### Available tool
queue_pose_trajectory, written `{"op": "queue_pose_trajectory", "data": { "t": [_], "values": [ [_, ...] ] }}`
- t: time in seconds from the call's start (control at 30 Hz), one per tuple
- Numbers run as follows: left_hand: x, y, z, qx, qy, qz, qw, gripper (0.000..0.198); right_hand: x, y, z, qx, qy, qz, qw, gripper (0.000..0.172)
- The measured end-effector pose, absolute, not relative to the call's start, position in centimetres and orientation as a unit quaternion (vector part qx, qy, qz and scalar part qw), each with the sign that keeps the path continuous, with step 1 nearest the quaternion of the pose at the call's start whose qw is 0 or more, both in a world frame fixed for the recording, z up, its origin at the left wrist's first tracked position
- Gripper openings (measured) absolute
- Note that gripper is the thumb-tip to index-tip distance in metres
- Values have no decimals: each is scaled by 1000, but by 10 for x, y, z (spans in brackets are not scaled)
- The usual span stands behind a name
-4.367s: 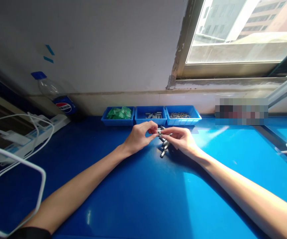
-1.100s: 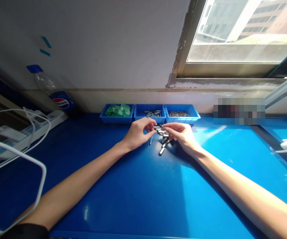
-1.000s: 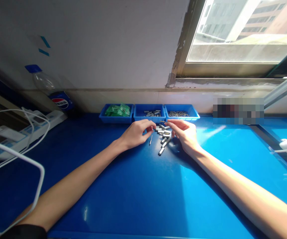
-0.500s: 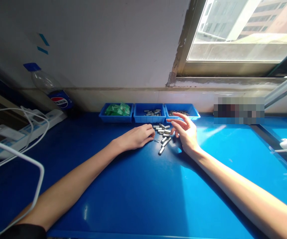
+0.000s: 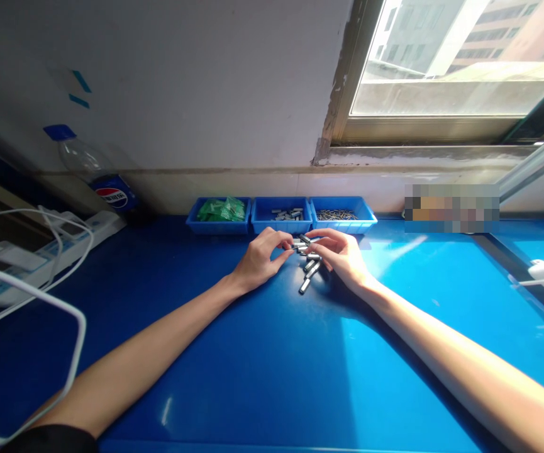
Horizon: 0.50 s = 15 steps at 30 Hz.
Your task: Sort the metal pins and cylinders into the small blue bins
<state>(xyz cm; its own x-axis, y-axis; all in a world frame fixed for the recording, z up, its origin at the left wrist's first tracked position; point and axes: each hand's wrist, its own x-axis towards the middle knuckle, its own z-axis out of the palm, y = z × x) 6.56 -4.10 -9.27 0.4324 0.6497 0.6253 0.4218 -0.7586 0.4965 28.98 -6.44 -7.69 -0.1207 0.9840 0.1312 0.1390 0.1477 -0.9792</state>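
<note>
My left hand (image 5: pixel 261 257) is raised a little off the blue bench, thumb and forefinger pinched on a small metal block (image 5: pixel 296 244). My right hand (image 5: pixel 343 254) faces it from the right. Its fingertips are pressed together close to the same block, and what they hold is too small to make out. Between and just below the two hands lies a loose pile of small metal blocks (image 5: pixel 310 264). One block (image 5: pixel 304 286) lies nearer to me than the pile.
Three blue bins stand in a row at the wall: green parts (image 5: pixel 218 216), metal blocks (image 5: pixel 282 218), thin pins (image 5: pixel 340 218). At the left are a plastic bottle (image 5: pixel 93 177), a white power strip (image 5: pixel 40 251) and white cables (image 5: pixel 26 302). A window is at the upper right.
My right hand has come back from over the pin bin to the pile with its fingers closed. My left hand has lifted from lying flat on the bench into a pinch.
</note>
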Motion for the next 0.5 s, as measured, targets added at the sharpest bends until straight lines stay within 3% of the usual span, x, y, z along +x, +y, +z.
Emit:
{"op": "queue_pose_trajectory", "data": {
  "t": [0.5],
  "values": [
    [66,-43,-91,853,289,424,98,4,292,-63,-77,-454,-623,471,428,34]
  ]
}}
